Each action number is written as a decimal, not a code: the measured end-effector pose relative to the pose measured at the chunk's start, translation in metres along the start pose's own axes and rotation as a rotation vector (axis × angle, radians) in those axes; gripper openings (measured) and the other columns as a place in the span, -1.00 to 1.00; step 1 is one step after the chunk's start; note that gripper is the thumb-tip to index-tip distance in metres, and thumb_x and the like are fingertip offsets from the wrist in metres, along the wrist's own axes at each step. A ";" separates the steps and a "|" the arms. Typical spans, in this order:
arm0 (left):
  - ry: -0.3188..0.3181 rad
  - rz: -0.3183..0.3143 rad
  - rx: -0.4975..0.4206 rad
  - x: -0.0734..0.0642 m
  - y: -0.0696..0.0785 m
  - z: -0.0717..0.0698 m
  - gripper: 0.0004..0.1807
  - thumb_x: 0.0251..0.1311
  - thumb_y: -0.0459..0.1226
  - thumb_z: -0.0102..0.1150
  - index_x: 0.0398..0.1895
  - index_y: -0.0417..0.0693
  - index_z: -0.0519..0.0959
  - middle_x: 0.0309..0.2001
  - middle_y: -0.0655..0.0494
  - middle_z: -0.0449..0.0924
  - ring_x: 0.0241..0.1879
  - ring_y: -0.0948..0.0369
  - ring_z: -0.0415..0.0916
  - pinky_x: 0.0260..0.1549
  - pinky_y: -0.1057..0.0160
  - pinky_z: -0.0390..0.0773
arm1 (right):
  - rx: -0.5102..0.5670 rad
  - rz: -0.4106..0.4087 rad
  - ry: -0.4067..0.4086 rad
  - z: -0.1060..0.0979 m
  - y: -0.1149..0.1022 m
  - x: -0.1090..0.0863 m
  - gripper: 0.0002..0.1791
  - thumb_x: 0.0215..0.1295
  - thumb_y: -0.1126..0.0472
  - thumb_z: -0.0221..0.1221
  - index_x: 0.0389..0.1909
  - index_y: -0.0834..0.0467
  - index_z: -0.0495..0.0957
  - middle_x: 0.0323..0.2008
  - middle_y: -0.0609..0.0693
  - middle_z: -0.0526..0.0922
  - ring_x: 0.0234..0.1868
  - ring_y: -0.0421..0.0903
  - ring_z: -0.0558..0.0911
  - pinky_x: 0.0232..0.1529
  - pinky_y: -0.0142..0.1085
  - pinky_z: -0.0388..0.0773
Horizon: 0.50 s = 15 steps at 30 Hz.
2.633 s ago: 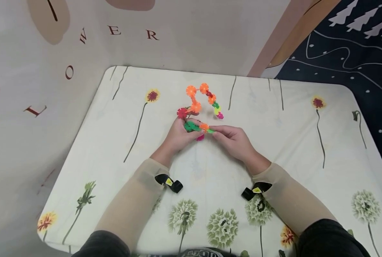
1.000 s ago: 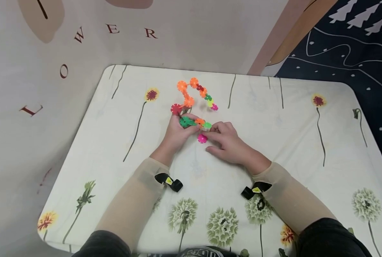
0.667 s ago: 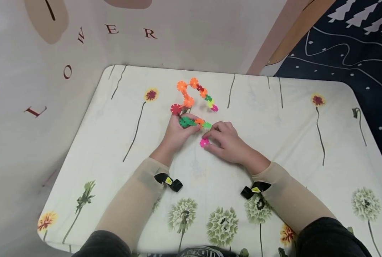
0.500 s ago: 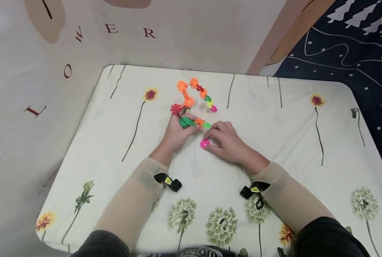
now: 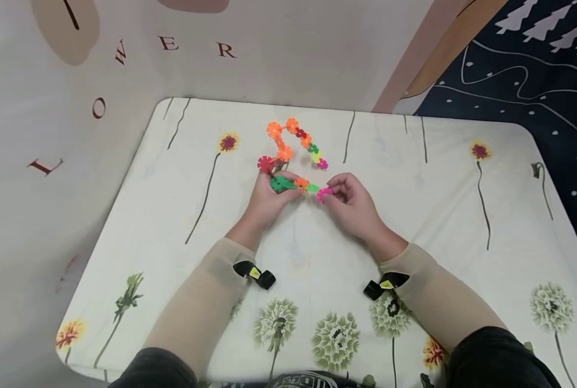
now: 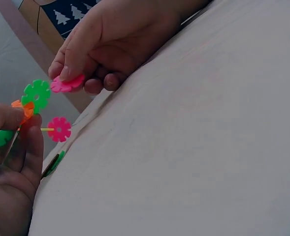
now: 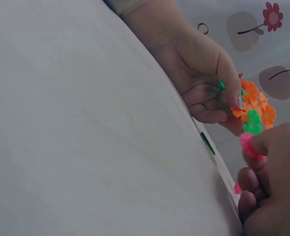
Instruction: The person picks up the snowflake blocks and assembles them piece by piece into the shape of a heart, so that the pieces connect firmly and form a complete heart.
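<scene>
My left hand (image 5: 268,200) pinches a chain of notched plastic snowflake discs by its orange disc (image 6: 23,111). Beside the thumb is a dark green disc (image 5: 279,184), and a light green disc (image 6: 36,95) sticks out past the fingertips. The chain runs on through a red disc (image 5: 265,164) and several orange discs (image 5: 284,152), curling back to a pink end disc (image 6: 59,129). Between thumb and forefinger my right hand (image 5: 355,207) holds a loose-looking pink disc (image 6: 67,83), edge right at the light green one.
The table (image 5: 429,226) wears a pale cloth printed with flowers and stems. Behind it hangs a light backdrop (image 5: 293,64) with letters, and a dark one (image 5: 511,81) with white trees stands at the right.
My right hand has left the light green disc, picked a pink disc off the table and raised it to the light green one. My left hand keeps its grip, having shifted slightly left.
</scene>
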<state>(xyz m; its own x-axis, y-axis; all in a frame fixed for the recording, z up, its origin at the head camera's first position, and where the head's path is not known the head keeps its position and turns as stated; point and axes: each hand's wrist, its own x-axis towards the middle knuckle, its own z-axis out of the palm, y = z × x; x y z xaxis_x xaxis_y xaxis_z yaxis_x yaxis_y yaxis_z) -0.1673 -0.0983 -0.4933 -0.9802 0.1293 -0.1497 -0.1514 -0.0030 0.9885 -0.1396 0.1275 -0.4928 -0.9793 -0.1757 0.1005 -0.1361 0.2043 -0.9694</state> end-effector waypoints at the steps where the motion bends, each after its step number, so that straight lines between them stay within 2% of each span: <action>1: 0.000 -0.001 0.000 0.000 0.000 0.000 -0.52 0.29 -0.41 0.45 0.20 -0.18 0.45 0.41 0.02 0.35 0.35 0.13 0.36 0.28 0.18 0.56 | 0.037 0.005 0.028 0.000 0.000 0.000 -0.72 0.43 0.42 0.30 0.05 0.35 0.47 -0.23 0.13 0.72 -0.23 -0.05 0.62 -0.19 -0.38 0.54; 6: -0.003 0.011 0.004 0.000 -0.002 0.000 -0.52 0.29 -0.42 0.44 0.20 -0.19 0.45 0.47 0.03 0.28 0.38 0.14 0.32 0.26 0.18 0.57 | 0.126 0.010 0.093 0.001 -0.001 0.001 -0.74 0.44 0.41 0.30 0.03 0.37 0.49 -0.24 0.11 0.70 -0.23 -0.07 0.63 -0.19 -0.37 0.55; 15: -0.001 0.012 0.017 -0.001 -0.001 0.000 -0.49 0.29 -0.40 0.45 0.23 -0.18 0.43 0.53 0.04 0.22 0.43 0.14 0.27 0.30 0.18 0.54 | 0.069 -0.015 0.094 0.000 0.000 0.001 -0.83 0.44 0.39 0.32 -0.02 0.34 0.64 -0.24 0.16 0.73 -0.27 -0.07 0.64 -0.23 -0.38 0.56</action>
<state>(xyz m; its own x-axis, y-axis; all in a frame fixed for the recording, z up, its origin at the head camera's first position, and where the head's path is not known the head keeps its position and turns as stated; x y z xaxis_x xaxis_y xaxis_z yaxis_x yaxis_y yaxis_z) -0.1664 -0.0989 -0.4940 -0.9817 0.1308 -0.1383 -0.1379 0.0121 0.9904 -0.1405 0.1274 -0.4933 -0.9874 -0.0869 0.1320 -0.1429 0.1346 -0.9805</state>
